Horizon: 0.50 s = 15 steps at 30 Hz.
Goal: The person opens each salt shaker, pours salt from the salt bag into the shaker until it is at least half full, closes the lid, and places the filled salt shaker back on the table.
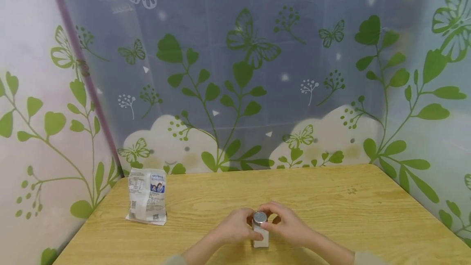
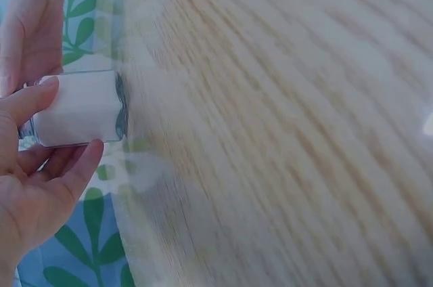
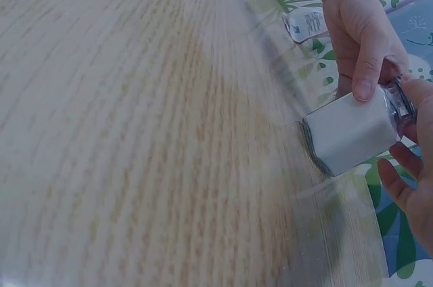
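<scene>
A square glass salt shaker [image 1: 261,238] with a silver metal lid stands upright at the near middle of the table, filled with white powder. My left hand [image 1: 235,228] grips its body from the left, the thumb across the near face. From the right, my right hand [image 1: 290,225] pinches the lid between thumb and fingers. In the left wrist view the glass shaker [image 2: 81,107] shows its wavy thick base at the tabletop. The right wrist view shows the left thumb pressed on the glass and the right fingers at the lid; the lid is partly hidden there.
A white printed packet [image 1: 147,197] with a blue picture stands at the table's left. The wood-grain table [image 1: 312,193] is bounded at the back and sides by curtains [image 1: 316,89] with green leaves and butterflies.
</scene>
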Motion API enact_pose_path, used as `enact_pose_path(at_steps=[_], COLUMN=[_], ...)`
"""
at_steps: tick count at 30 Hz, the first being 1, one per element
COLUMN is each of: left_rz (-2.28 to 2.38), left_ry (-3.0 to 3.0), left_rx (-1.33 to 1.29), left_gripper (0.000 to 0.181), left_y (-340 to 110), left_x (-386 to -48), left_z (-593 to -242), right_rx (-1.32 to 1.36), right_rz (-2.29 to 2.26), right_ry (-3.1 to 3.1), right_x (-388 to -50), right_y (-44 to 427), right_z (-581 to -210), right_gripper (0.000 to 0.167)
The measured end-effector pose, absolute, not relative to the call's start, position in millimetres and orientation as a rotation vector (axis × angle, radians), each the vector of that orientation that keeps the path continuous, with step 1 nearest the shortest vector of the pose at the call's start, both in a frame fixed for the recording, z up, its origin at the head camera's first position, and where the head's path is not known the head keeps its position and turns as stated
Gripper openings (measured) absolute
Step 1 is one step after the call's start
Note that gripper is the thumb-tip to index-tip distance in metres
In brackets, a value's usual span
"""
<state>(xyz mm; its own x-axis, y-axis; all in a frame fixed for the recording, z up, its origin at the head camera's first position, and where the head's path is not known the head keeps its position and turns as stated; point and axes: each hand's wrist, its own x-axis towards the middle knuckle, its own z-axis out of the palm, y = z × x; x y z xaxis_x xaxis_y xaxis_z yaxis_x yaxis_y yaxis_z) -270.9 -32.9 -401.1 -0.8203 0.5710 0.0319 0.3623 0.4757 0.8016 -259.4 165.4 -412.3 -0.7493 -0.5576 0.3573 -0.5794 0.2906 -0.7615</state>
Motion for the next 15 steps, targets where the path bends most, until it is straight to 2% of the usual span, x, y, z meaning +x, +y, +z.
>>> enact_pose_path(at_steps=[8, 15], left_rz=[1.291, 1.272], left_ry=[2.453, 2.444], left_rx=[0.774, 0.823], left_gripper=[0.029, 0.066], left_y=[-35.0, -48.5], left_x=[-271.2, -272.8], left_z=[-403.8, -395.2], right_rx=[1.096, 1.133], right_rz=[1.517, 1.411], right_ry=[-2.492, -2.532], right_x=[-259.5, -262.6], right_y=[164.4, 175.1], right_z=[-413.7, -408.9], right_gripper=[0.034, 0.05])
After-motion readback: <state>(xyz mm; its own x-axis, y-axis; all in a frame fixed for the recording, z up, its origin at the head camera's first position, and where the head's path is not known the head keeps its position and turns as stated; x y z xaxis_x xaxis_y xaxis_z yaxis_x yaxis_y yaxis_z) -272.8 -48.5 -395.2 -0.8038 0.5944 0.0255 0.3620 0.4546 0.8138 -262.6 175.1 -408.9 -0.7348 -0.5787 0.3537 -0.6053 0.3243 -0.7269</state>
